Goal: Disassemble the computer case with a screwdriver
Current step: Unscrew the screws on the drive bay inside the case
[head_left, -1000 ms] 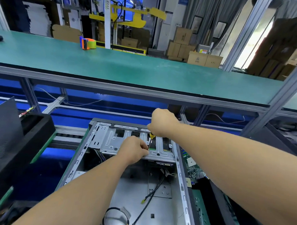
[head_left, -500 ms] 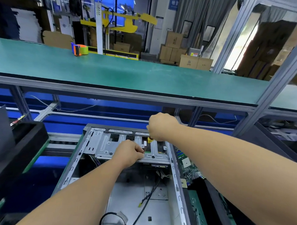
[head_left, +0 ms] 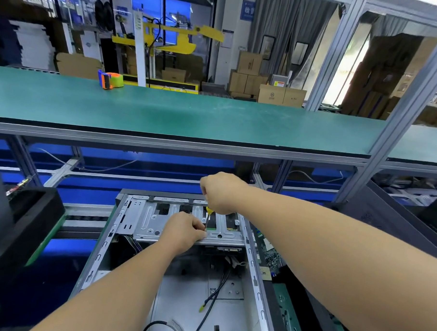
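An open grey computer case [head_left: 103,248] lies flat below me, its silver drive cage [head_left: 150,222] at the far end. My right hand [head_left: 221,193] is closed around the top of a yellow-handled screwdriver [head_left: 208,212], which stands nearly upright with its tip down on the cage. My left hand [head_left: 184,230] rests on the cage's near edge, fingers pinched around the lower shaft by the tip. Black cables [head_left: 217,290] run loose across the case floor.
A long green workbench [head_left: 164,113] on an aluminium frame spans above the case, with an orange-green tape dispenser [head_left: 111,80] on it. A black case panel [head_left: 21,231] sits at left. A green circuit board [head_left: 268,252] lies right of the case. Cardboard boxes stand behind.
The view has tilted up slightly, so the case sits lower in frame. Both hands stay on the screwdriver at the same spot on the drive cage.
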